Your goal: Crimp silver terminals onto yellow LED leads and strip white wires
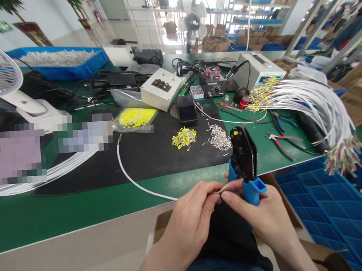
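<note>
My left hand point(195, 210) is closed on the end of a white cable point(147, 193), pinching its thin wires point(222, 189) between thumb and fingers. In my right hand point(262, 212) is a crimping tool point(244, 154) with blue handles, its black head pointing up. The right thumb and forefinger also reach to the wire tips, close against the left fingertips. Beyond the hands, on a black mat point(151, 153), lie a pile of yellow-collared ferrules point(184, 138) and a pile of bare metal pins point(219, 137).
A phone point(187, 109), a bag of yellow parts point(135, 117) and a white switch box point(162, 89) stand behind the piles. At right are red-handled cutters point(281, 145) and a large bundle of white cables point(313, 94). A fan point(28, 100) stands at left; blue crates point(329, 208) sit below the table edge.
</note>
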`<state>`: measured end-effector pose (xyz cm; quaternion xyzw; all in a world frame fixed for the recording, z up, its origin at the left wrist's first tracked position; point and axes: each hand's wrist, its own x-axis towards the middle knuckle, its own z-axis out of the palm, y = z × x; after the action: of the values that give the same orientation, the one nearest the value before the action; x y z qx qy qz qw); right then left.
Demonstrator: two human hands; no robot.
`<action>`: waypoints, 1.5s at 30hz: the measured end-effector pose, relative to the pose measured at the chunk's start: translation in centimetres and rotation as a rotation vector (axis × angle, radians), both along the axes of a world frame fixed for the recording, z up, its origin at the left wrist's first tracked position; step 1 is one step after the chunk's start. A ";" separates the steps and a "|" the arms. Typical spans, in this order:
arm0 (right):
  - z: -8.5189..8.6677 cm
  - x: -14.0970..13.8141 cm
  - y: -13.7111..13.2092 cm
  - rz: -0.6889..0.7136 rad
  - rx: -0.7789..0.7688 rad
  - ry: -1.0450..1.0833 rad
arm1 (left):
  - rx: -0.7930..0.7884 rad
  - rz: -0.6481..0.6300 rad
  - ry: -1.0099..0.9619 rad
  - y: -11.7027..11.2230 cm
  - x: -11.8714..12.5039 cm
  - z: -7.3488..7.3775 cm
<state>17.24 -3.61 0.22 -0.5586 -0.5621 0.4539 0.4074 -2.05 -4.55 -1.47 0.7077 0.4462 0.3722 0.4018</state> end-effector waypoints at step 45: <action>-1.3 -0.7 -1.1 0.081 -0.072 0.080 | 0.310 0.523 -0.093 3.2 0.3 4.3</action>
<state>16.51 -4.72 -1.11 -0.5309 -0.5509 0.5121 0.3903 -1.73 -1.39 2.86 0.6042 0.5321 0.5585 0.1996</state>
